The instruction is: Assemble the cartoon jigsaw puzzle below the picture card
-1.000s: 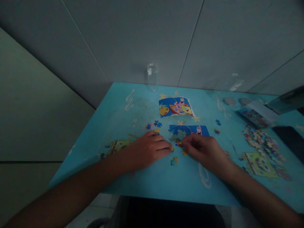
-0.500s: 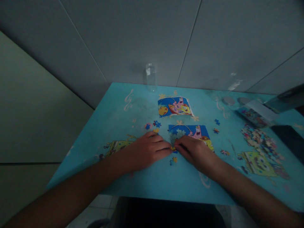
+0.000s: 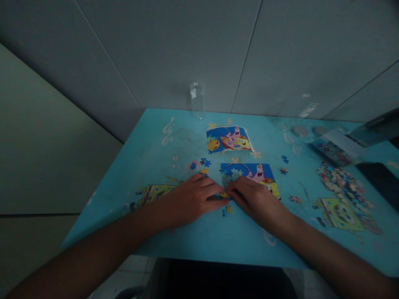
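A partly built jigsaw puzzle (image 3: 266,172) lies flat before me, with a gap at its left showing the table. At its lower left corner, a small yellow and blue puzzle piece (image 3: 223,195) sits between my hands. My left hand (image 3: 198,197) has its thumb and fingertips around that piece from the left. From the other side, my right hand (image 3: 254,194) is closed in a pinch at the piece and covers part of the puzzle. One loose piece (image 3: 227,211) lies just below the fingertips. Beyond the puzzle rests a matching picture sheet (image 3: 229,139).
Loose pieces (image 3: 205,162) lie past my left hand, and several more (image 3: 283,170) to the right. A heap of pieces (image 3: 344,185) is at far right, near a dark phone-like slab (image 3: 378,180). A clear jar (image 3: 197,101) and grey lids (image 3: 299,131) stand toward the wall.
Both hands have shifted slightly at the puzzle's lower left corner. The yellow and blue piece between the fingertips has moved a little left and up.
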Demonstrator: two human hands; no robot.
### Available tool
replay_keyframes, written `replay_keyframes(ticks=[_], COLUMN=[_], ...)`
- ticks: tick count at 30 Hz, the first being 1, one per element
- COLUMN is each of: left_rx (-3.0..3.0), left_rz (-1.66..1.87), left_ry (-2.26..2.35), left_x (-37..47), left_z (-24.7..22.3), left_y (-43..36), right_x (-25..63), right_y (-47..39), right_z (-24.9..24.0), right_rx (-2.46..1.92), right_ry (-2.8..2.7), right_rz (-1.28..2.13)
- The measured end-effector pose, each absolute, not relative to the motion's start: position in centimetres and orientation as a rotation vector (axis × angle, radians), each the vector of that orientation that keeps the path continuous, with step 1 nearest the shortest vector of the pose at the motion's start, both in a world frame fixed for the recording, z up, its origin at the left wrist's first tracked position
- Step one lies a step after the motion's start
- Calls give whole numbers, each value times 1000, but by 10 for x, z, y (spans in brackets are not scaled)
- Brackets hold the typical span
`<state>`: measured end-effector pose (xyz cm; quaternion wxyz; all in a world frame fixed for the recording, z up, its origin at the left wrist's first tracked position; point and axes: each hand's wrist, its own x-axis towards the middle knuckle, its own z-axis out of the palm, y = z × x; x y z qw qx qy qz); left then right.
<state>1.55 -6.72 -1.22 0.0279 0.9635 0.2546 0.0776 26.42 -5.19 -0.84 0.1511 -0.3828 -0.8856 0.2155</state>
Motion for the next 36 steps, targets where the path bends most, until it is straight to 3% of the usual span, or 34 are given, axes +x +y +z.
replay_keyframes(ticks=[10, 36], left_rx=[2973, 2904], left_rz=[275, 415], left_ry=[787, 762], left_x=[14, 7], left_z=[-14, -14], left_y=[-68, -63], right_x=[271, 282], right_y=[-57, -40], right_z=[-7, -11], right_rx=[-998, -1198], right_ry=[-2463, -2411], right_rz=[747, 438])
